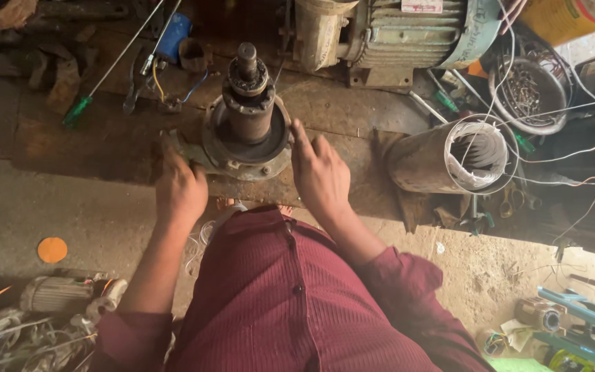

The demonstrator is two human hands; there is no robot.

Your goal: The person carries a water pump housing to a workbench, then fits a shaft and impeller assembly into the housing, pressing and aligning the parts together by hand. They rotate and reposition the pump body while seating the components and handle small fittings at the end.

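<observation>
A rusty upright motor part (248,110), with a round flange and a central shaft pointing up, stands on a worn wooden board (98,134) in front of me. My left hand (179,186) grips the flange's left edge, fingers curled around it. The fingers of my right hand (319,173) press on the flange's right rim. My maroon shirt fills the bottom of the view.
A metal stator cylinder with white windings (459,157) lies to the right. A large grey electric motor (394,34) sits behind. A green-handled screwdriver (80,109), pliers, wires, a bowl of small parts (528,93) and a teal stool (590,327) lie around.
</observation>
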